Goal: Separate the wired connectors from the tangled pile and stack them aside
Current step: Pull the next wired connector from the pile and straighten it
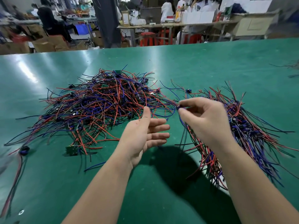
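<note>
On my feed the right hand (pixel 207 122) is pinching a small dark connector (pixel 178 107) between thumb tip and forefinger tip, while its other fingers are curling loosely behind and holding nothing. The connector is sitting right at the fingertips, poking out to the left, and its thin wires (pixel 183 126) are trailing down below the hand toward the green table (pixel 161 183). The hand is hovering over the gap between the two heaps.

The left hand (pixel 142 135) is waiting just beside it, palm turned inward, fingers straight and slightly spread, thumb pointing up. It is gripping nothing and staying apart from the connector.

The tangled pile (pixel 103 102) of red, blue and black leads is sprawling on the left, just behind the left thumb. The side stack (pixel 242 126) is lying to the right, partly hidden under the right wrist, its wires running roughly one way.

A loose connector (pixel 188 91) is resting between pile and stack. A stray connector (pixel 24 150) is lying alone near the left edge, and a small green circuit board (pixel 72 149) is sitting at the pile's near edge.
</note>
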